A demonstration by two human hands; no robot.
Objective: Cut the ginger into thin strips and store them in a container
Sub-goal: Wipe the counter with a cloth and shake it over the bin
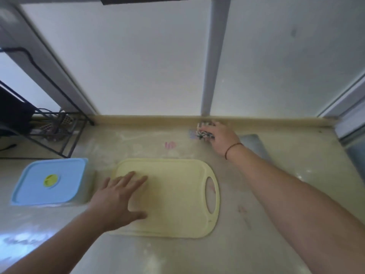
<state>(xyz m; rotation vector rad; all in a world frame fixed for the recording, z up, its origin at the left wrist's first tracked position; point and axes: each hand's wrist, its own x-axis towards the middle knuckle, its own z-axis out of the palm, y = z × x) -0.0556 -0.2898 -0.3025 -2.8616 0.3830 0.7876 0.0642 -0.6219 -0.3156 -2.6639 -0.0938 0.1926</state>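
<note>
The task looks barely begun. A pale yellow cutting board [173, 196] lies in the middle of the frame on the desk [276, 194], and its surface is bare: no ginger on it, no strips, no knife that I can make out. The left hand [120, 196] rests flat on the board's left part, fingers straight and spread, holding nothing, as if steadying it.

The right hand [219, 136] reaches to the upper right of centre, near the back edge of the desk, and its fingers curl round a blurred, mottled object [204, 132]. That could be the ginger or its wrapping, but the blur keeps me from telling; no clear piece of ginger shows anywhere else. A flat grey thing [253, 146] lies just beside the wrist, too unclear to name.

The container [50, 181], with a blue lid and a yellow-green spot in its middle, sits at the left of the frame, just beside the board, and the lid is on.

So, as I judge it, everything is left: bringing the ginger to the board, slicing it thin, cutting strips, opening the container and filling it. A black wire rack [57, 127] stands in the upper left.
</note>
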